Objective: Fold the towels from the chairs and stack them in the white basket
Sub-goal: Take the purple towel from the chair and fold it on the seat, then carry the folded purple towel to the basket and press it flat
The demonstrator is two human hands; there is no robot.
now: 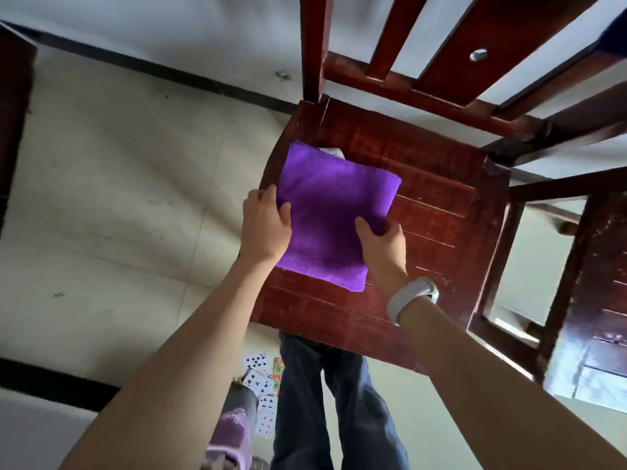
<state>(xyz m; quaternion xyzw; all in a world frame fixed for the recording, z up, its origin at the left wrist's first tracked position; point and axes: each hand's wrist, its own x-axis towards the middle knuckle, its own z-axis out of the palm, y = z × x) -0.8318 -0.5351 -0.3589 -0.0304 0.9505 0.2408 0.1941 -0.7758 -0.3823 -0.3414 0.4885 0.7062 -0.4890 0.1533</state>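
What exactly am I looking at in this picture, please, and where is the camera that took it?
There is no machine here. The single picture comes from a wide-angle camera worn on a person's head, looking down, so the two bare arms are the person's own. A folded purple towel lies on the seat of a dark red wooden chair. The left hand holds the towel's left edge, and the right hand, with a white band on its wrist, has its grip on the right edge. Something white peeks from under the towel's far edge. Playing cards lie on the floor below.

Both hands, left (266,225) and right (383,240), outstretched, fingers curled, pinching.
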